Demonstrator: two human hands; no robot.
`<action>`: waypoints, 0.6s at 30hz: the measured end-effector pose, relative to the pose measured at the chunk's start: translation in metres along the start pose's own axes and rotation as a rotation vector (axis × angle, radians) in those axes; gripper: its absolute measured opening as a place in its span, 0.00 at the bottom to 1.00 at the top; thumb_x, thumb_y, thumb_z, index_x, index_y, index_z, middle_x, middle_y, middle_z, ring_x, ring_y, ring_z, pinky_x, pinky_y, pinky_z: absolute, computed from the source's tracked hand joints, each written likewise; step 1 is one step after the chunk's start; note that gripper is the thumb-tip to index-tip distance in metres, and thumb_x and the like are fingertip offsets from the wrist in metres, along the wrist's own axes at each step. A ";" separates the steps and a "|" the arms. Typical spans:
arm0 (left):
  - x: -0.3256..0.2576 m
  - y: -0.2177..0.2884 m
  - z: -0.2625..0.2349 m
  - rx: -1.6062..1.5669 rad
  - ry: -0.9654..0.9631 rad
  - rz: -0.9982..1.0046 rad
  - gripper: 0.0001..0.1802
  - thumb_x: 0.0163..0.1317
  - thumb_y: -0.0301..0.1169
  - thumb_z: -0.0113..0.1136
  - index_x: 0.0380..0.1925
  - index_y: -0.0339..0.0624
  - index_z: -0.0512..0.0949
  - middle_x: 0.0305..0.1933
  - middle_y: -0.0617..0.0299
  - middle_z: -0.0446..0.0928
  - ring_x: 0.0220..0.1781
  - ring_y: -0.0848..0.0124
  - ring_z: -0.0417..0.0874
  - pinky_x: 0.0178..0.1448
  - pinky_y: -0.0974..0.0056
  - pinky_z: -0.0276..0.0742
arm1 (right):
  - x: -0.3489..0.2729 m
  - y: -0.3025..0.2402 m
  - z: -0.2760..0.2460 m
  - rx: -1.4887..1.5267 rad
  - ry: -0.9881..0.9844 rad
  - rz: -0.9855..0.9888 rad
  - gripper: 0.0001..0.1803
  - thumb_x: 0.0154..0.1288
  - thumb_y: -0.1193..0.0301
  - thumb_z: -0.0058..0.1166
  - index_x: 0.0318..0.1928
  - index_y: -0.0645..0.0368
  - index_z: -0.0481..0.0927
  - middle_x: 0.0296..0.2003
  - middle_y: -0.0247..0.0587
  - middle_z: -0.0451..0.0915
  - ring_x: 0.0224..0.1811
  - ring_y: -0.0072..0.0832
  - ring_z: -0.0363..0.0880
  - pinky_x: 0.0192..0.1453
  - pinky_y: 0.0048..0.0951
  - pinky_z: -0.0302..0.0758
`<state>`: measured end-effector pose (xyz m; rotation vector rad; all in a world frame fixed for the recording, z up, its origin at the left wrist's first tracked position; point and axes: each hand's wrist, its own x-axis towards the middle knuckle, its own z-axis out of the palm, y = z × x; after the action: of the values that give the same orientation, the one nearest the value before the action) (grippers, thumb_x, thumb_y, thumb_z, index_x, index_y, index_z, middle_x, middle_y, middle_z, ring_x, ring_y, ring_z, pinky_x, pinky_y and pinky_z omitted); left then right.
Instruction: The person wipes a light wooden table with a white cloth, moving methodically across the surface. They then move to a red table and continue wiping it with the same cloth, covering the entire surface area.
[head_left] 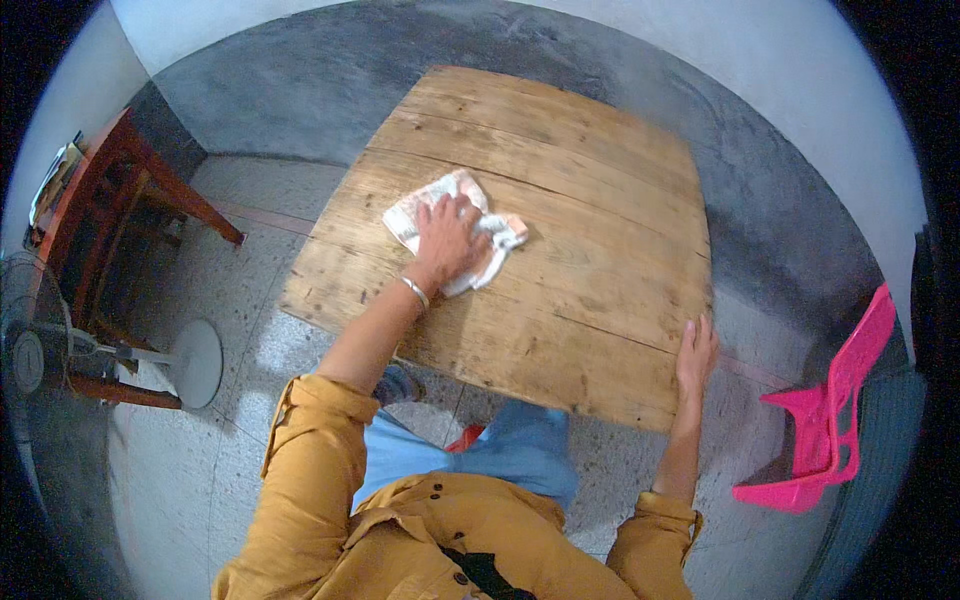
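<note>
My left hand [449, 241] presses down on a white cloth [494, 234] with pinkish patches, holding it against the top of a wooden table [590, 270]. The cloth is crumpled, and its edges stick out around my fingers. A light-coloured bangle [415, 292] circles my left wrist. At the table's right edge, near the front corner, my right hand [697, 355] rests with its fingers stretched out and no loose thing in it.
A pink plastic chair [825, 435] stands on the floor to the right. On the left are a reddish-brown wooden table [165, 180] and a fan with a round grey base [197, 362]. A dark grey wall [300, 100] runs behind the wooden table.
</note>
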<state>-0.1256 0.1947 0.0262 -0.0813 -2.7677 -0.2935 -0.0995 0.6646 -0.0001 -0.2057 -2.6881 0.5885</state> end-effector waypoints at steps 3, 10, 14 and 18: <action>-0.043 0.035 -0.001 -0.117 0.022 0.200 0.27 0.58 0.50 0.59 0.53 0.47 0.74 0.63 0.50 0.67 0.66 0.50 0.63 0.67 0.37 0.53 | 0.001 0.003 0.001 0.004 0.009 0.000 0.26 0.72 0.57 0.45 0.62 0.60 0.70 0.59 0.64 0.68 0.62 0.57 0.65 0.66 0.49 0.62; -0.138 0.076 -0.049 -0.354 -0.257 0.594 0.25 0.59 0.49 0.58 0.53 0.53 0.72 0.71 0.54 0.61 0.73 0.51 0.59 0.72 0.39 0.51 | 0.003 0.013 0.004 -0.017 -0.043 -0.023 0.27 0.73 0.54 0.42 0.63 0.59 0.69 0.60 0.64 0.67 0.63 0.58 0.64 0.66 0.50 0.62; -0.131 -0.015 -0.053 -0.212 -0.170 0.335 0.24 0.58 0.48 0.59 0.53 0.51 0.73 0.71 0.56 0.62 0.73 0.52 0.59 0.72 0.33 0.43 | 0.000 0.027 0.006 -0.040 0.008 -0.076 0.27 0.73 0.54 0.41 0.64 0.58 0.69 0.59 0.59 0.70 0.62 0.53 0.66 0.66 0.47 0.63; -0.113 -0.136 -0.065 0.011 -0.072 -0.063 0.24 0.60 0.48 0.57 0.54 0.51 0.74 0.72 0.60 0.61 0.74 0.50 0.56 0.70 0.28 0.39 | 0.003 0.022 0.008 -0.052 -0.010 -0.054 0.27 0.73 0.54 0.41 0.64 0.58 0.68 0.59 0.57 0.71 0.62 0.51 0.67 0.66 0.45 0.63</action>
<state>-0.0104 0.0457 0.0196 -0.0024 -2.8465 -0.2969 -0.1037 0.6824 -0.0155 -0.1444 -2.7111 0.5045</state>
